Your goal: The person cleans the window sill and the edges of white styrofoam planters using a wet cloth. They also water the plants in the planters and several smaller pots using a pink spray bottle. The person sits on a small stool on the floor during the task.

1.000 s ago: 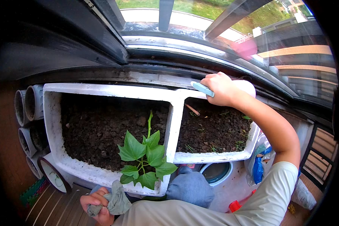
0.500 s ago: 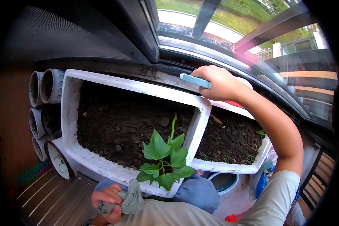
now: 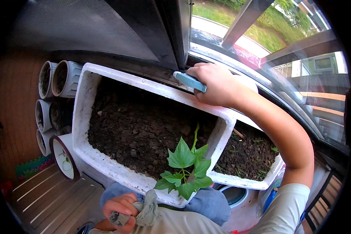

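Observation:
My right hand (image 3: 213,84) grips a light-blue tool (image 3: 190,81) with a flat, rounded handle. Its fingers are wrapped round the tool over the far rim of the white foam box, beside the window track (image 3: 152,74); the tool's kind is not clear. Low in the picture, my left hand (image 3: 123,208) is closed round a crumpled grey-green cloth (image 3: 147,212) in front of my shirt. Between the hands stands the white foam box (image 3: 115,177), filled with dark soil (image 3: 132,128). A leafy green cutting (image 3: 187,167) lies over the soil and the near right corner.
A second foam box of soil (image 3: 245,156) adjoins on the right. Several white pots (image 3: 69,80) lie stacked at the left beside a larger white pot (image 3: 64,160). A dark screen frame (image 3: 171,35) and window glass bound the far side. A round basin (image 3: 236,195) sits below.
The view has shifted, so the boxes sit further right. My right hand has slid left along the far rim with the blue tool. My left hand still grips the cloth.

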The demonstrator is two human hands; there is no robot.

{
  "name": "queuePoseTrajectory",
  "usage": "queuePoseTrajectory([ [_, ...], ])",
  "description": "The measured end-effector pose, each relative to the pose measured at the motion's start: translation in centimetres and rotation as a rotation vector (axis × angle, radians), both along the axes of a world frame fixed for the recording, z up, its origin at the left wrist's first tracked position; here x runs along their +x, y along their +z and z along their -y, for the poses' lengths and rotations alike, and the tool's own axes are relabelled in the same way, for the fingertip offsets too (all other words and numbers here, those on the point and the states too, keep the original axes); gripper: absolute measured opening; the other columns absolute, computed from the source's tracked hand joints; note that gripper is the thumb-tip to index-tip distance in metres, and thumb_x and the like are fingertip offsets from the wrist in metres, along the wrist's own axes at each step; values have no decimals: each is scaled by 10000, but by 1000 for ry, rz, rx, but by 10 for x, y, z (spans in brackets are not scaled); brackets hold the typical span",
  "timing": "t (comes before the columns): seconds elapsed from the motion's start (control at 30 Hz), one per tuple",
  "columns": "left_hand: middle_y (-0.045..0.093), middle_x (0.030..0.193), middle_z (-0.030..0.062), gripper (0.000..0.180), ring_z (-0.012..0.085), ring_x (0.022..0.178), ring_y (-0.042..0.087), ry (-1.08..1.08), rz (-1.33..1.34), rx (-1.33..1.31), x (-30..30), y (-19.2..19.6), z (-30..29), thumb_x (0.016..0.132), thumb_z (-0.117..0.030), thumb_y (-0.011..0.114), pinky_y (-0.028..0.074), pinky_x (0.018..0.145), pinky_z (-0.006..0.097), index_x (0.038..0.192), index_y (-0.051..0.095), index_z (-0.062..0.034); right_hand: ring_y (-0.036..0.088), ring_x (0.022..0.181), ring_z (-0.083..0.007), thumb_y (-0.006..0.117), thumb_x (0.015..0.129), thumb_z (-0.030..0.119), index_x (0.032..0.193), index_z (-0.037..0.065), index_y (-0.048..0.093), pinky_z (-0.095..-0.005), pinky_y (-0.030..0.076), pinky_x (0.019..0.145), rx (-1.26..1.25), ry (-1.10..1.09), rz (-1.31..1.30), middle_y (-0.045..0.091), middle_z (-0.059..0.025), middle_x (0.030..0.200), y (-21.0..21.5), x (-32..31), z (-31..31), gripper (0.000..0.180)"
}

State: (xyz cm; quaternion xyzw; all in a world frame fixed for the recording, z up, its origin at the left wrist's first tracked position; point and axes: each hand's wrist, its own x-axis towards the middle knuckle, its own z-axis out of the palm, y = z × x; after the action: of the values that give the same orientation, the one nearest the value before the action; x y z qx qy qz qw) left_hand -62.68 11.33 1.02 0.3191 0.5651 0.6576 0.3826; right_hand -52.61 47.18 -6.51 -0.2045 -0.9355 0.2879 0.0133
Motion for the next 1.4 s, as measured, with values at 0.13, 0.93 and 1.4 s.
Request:
queuePoseTrajectory([
  [0.13,469,581,46,275,138,477,365,-52,-32,-19,4,12,-20,755,-150,637,312,507,333,881,405,-73,566,762,-319,579,614,159,757,39,573,-406,456,681,22,13,173,575,-135,741,5,-8,2,187],
  [0.93,560,910,78,266,152,852,547,-450,-37,40,-32,52,58,720,-14,594,439,735,288,969,506,-33,481,1111,-227,512,847,172,1237,-1,441,-355,362,918,-167,-675,-509,517,-119,1189,207,164,159,433],
  [1.4,633,954,119,284,255,897,611,-411,-1490,-959,-322,-62,199,731,-260,562,492,714,362,930,640,-72,468,1136,-235,546,825,178,1250,-17,416,-351,373,940,-266,-998,-540,503,-129,1205,260,132,425,486],
])
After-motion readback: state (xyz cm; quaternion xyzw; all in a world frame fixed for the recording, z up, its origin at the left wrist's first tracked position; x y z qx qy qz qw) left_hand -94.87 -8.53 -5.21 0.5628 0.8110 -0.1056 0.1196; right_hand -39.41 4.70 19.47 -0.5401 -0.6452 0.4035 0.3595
